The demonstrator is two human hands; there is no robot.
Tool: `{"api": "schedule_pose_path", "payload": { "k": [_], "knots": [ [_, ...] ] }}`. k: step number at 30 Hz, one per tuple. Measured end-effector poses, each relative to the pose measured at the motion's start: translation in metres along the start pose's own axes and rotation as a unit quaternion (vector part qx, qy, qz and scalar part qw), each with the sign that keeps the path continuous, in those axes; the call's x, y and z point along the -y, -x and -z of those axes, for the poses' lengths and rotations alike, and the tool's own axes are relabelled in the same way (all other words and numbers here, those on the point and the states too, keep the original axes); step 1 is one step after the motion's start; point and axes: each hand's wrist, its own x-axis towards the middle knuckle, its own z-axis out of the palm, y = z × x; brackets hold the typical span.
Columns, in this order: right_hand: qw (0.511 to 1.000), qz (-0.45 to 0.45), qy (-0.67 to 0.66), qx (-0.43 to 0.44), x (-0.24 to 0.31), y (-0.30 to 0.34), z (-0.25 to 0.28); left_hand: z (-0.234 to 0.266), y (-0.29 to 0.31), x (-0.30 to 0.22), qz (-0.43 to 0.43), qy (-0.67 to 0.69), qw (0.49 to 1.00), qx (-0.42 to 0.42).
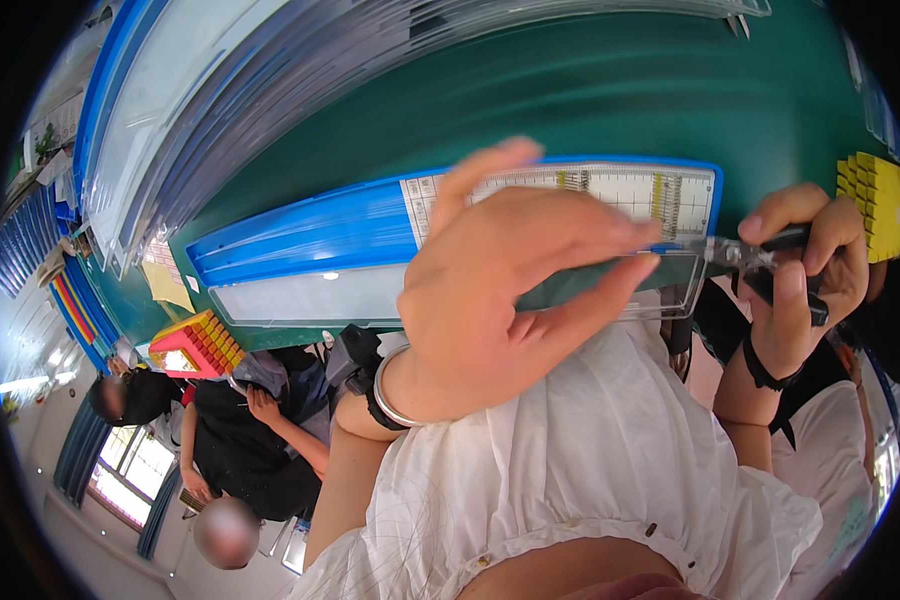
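Note:
My left hand (pixel 500 290) reaches over a long blue tray (pixel 310 240), its thumb and forefinger pinched close to the jaws of a tool. What sits between those fingertips is too small to make out. Black-handled pliers (pixel 738 253) are held in my right hand (pixel 815 245), jaws pointing left toward the pinch. In the tray lies a white gridded card (pixel 695 190) with a scale along its edge. Rows of thin spring-like metal pieces (pixel 667 200) lie on it, partly hidden by my left hand. A clear lid (pixel 320 300) extends along the tray's near side.
The table top (pixel 610 90) is green. Stacked clear plastic cases (pixel 200 130) fill the far left. A pink and yellow block (pixel 198 345) stands left, a yellow block (pixel 875 205) right. Another person in dark clothes (pixel 255 420) sits at the lower left.

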Motion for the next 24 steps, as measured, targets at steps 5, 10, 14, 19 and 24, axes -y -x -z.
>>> {"api": "schedule_pose_path", "payload": {
  "k": [5, 10, 14, 19, 24],
  "knots": [
    [0.995, 0.045, 0.088, 0.014, -0.001, -0.021, 0.008, -0.003, -0.001, -0.02, -0.025, -0.28, 0.958, 0.052],
    [0.977, 0.069, 0.188, 0.075, -0.005, -0.029, 0.02, -0.004, -0.002, -0.009, 0.049, -0.367, 0.906, 0.203],
    [0.977, 0.071, 0.187, 0.076, -0.01, -0.031, 0.02, -0.004, -0.001, -0.009, 0.052, -0.389, 0.894, 0.216],
    [0.974, 0.077, 0.199, 0.081, -0.011, -0.032, 0.025, -0.006, -0.005, -0.005, 0.042, -0.386, 0.893, 0.227],
    [0.971, 0.087, 0.207, 0.085, -0.01, -0.034, 0.026, -0.007, -0.007, -0.002, 0.043, -0.36, 0.903, 0.229]
  ]
}}
